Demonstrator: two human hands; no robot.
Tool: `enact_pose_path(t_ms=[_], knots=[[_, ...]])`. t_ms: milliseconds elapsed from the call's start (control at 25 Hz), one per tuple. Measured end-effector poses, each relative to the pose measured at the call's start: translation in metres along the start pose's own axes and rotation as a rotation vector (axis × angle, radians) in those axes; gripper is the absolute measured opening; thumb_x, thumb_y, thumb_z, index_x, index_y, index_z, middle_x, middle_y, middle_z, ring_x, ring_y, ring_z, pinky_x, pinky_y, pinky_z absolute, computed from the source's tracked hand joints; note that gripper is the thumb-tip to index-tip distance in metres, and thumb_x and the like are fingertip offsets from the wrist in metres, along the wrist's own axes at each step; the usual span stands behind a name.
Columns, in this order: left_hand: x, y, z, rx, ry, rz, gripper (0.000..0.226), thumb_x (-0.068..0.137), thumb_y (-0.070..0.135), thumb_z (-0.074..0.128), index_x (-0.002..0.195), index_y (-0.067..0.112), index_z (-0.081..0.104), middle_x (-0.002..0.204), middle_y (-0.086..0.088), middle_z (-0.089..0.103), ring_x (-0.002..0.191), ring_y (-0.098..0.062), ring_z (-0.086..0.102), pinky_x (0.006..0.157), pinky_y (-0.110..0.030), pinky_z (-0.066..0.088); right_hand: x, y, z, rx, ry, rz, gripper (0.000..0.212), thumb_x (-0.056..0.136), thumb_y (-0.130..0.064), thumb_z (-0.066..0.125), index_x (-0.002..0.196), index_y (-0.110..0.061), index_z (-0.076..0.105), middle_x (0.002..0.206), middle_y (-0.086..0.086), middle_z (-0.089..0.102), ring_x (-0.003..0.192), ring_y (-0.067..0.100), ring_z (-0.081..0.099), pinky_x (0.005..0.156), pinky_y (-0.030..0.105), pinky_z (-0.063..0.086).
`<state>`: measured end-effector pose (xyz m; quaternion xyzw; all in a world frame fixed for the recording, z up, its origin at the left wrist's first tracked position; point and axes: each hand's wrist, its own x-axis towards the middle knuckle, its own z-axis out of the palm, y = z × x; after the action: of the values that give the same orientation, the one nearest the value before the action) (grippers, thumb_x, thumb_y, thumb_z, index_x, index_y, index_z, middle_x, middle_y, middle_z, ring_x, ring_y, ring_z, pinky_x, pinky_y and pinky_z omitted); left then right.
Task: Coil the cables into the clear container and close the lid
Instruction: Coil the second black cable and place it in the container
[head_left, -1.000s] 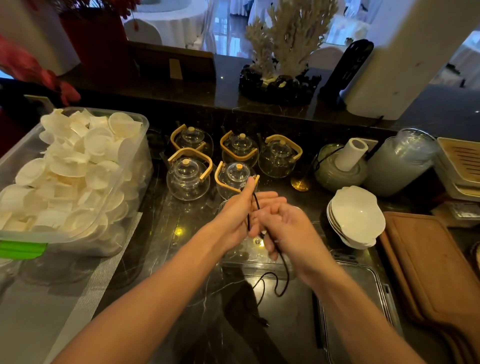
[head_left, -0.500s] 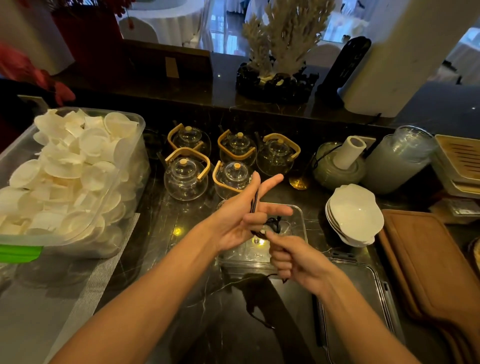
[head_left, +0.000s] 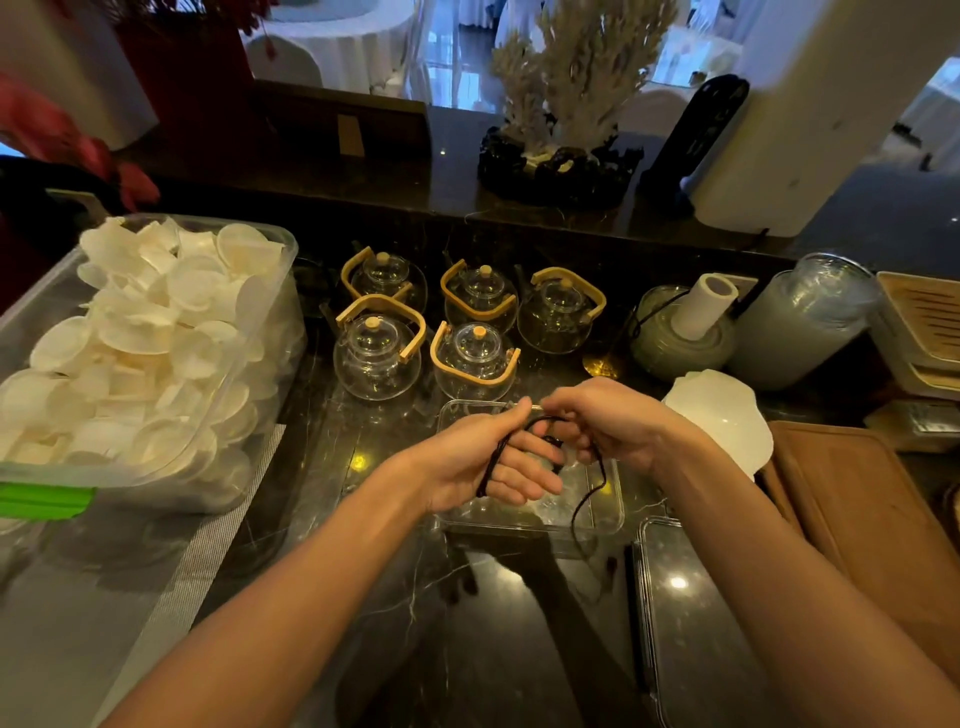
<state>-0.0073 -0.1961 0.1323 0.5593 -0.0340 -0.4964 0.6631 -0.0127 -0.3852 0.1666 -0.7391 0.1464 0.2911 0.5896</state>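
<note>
Left hand (head_left: 483, 462), fingers now lowered, wears cable (head_left: 587, 488) loops; right hand (head_left: 608, 421) has risen, pinching it.

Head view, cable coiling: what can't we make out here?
- Clear container contents: the left hand and right hand cover its middle.
- Black cable free end: lost against the dark countertop.
- Number of loops on the left hand: strands too thin.
- Lid: cut off by the bottom edge and right forearm.
</note>
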Motion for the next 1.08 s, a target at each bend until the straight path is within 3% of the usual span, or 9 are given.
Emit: enact_pose_path(t_ms=[120, 200, 320, 440, 560, 760, 880, 1000, 1080], knots=[[0.004, -0.002, -0.001, 0.005, 0.018, 0.01, 0.068, 0.104, 0.058, 0.034, 0.113, 0.0, 0.07, 0.103, -0.023, 0.076, 0.099, -0.033, 0.076, 0.08, -0.035, 0.063, -0.014, -0.007, 0.019, -0.203, 0.083, -0.122, 0.034, 0.099, -0.025, 0.055, 0.071, -0.011, 0.068, 0.054, 0.0, 0.055, 0.046, 0.011, 0.05, 0.048, 0.026, 0.041], [0.008, -0.001, 0.001, -0.063, 0.084, 0.03, 0.063, 0.103, 0.056, 0.038, 0.106, 0.002, 0.071, 0.088, -0.019, 0.076, 0.092, -0.033, 0.076, 0.089, -0.038, 0.059, -0.022, -0.001, 0.037, -0.222, 0.144, -0.197, 0.03, 0.102, -0.021, 0.051, 0.079, -0.008, 0.066, 0.056, 0.002, 0.059, 0.047, 0.013, 0.054, 0.049, 0.027, 0.046], [0.015, 0.003, 0.003, -0.198, 0.239, 0.091, 0.055, 0.103, 0.051, 0.044, 0.129, 0.005, 0.059, 0.09, -0.018, 0.07, 0.083, -0.025, 0.067, 0.085, -0.032, 0.044, -0.032, 0.02, 0.056, -0.097, 0.153, -0.291, 0.025, 0.106, -0.018, 0.048, 0.09, -0.008, 0.065, 0.061, 0.002, 0.065, 0.049, 0.014, 0.057, 0.051, 0.026, 0.05], [0.016, 0.008, 0.004, -0.431, 0.147, 0.187, 0.049, 0.109, 0.041, 0.035, 0.141, 0.004, 0.037, 0.114, -0.022, 0.074, 0.102, -0.033, 0.074, 0.086, -0.038, 0.061, -0.036, 0.046, 0.062, 0.062, 0.115, -0.279, 0.033, 0.108, -0.033, 0.05, 0.088, -0.014, 0.069, 0.063, 0.004, 0.064, 0.049, 0.015, 0.056, 0.054, 0.03, 0.051], [0.016, 0.008, 0.009, -0.566, 0.091, 0.26, 0.051, 0.11, 0.035, 0.032, 0.147, -0.001, 0.034, 0.128, -0.025, 0.068, 0.11, -0.039, 0.071, 0.083, -0.044, 0.062, -0.034, 0.068, 0.061, 0.213, 0.094, -0.233, 0.045, 0.102, -0.05, 0.056, 0.078, -0.015, 0.071, 0.059, 0.005, 0.059, 0.046, 0.015, 0.053, 0.052, 0.031, 0.051], [0.017, 0.009, 0.007, -0.677, 0.106, 0.323, 0.052, 0.109, 0.036, 0.034, 0.147, 0.001, 0.041, 0.119, -0.025, 0.072, 0.073, -0.016, 0.077, 0.06, -0.022, 0.062, -0.024, 0.101, 0.057, 0.101, 0.016, -0.133, 0.063, 0.09, -0.072, 0.057, 0.058, -0.019, 0.062, 0.051, 0.003, 0.053, 0.051, 0.016, 0.055, 0.066, 0.028, 0.054], [0.01, 0.01, 0.003, -0.663, 0.082, 0.274, 0.054, 0.108, 0.039, 0.036, 0.147, 0.003, 0.044, 0.105, -0.017, 0.077, 0.042, -0.004, 0.058, 0.038, -0.01, 0.046, -0.016, 0.114, 0.05, 0.069, -0.08, -0.145, 0.055, 0.092, -0.065, 0.061, 0.058, -0.023, 0.054, 0.059, -0.001, 0.05, 0.061, 0.014, 0.051, 0.076, 0.028, 0.047], [-0.001, 0.011, -0.003, -0.625, -0.122, 0.223, 0.06, 0.104, 0.039, 0.038, 0.148, -0.001, 0.042, 0.079, -0.01, 0.077, 0.029, -0.004, 0.046, 0.029, -0.012, 0.034, -0.005, 0.109, 0.025, 0.421, -0.286, -0.107, 0.036, 0.09, -0.043, 0.076, 0.071, -0.02, 0.055, 0.066, -0.003, 0.042, 0.057, 0.011, 0.039, 0.056, 0.022, 0.041], [-0.005, 0.009, -0.004, -0.508, -0.243, 0.165, 0.059, 0.103, 0.039, 0.037, 0.142, -0.002, 0.05, 0.074, -0.009, 0.076, 0.028, -0.004, 0.046, 0.028, -0.011, 0.032, 0.003, 0.095, 0.008, 0.489, -0.288, -0.063, 0.03, 0.088, -0.036, 0.078, 0.08, -0.018, 0.055, 0.065, -0.005, 0.034, 0.049, 0.006, 0.027, 0.042, 0.018, 0.026]])
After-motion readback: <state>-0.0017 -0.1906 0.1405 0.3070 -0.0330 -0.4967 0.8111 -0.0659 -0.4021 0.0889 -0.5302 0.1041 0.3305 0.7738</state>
